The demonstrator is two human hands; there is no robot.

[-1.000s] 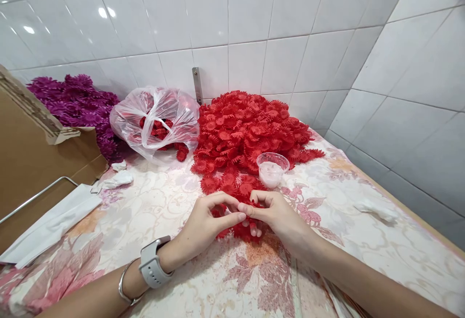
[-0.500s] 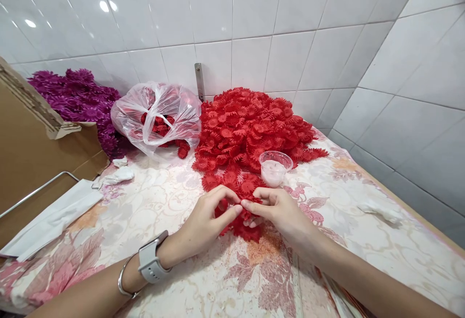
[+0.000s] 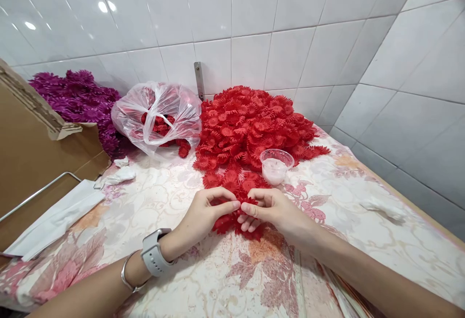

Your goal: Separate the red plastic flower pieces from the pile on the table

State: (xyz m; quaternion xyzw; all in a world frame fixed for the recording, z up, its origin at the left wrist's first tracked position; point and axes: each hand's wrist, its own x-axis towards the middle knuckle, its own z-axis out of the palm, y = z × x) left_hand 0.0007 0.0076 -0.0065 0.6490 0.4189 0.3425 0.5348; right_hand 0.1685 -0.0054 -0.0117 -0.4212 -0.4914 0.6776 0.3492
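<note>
My left hand (image 3: 203, 216) and my right hand (image 3: 271, 209) meet fingertip to fingertip over a red fabric flower (image 3: 232, 223) lying on the floral tablecloth (image 3: 225, 279). Both hands pinch at that flower, fingers curled around its petals. A grey smartwatch (image 3: 153, 259) and a thin bangle sit on my left wrist. Just beyond my hands rises a big heap of red flowers (image 3: 250, 126), with a small clear plastic cup (image 3: 276, 166) of white stuff at its near edge.
A clear plastic bag (image 3: 156, 114) with more red flowers lies left of the heap. Purple flowers (image 3: 78, 102) are piled behind an open cardboard box (image 3: 32, 148) at the left. White paper scraps (image 3: 54, 218) lie near the box. White tiled walls close the back and right.
My hands have stayed over the same flower, the fingertips shifting slightly as they work the petals. The view has drifted a little.
</note>
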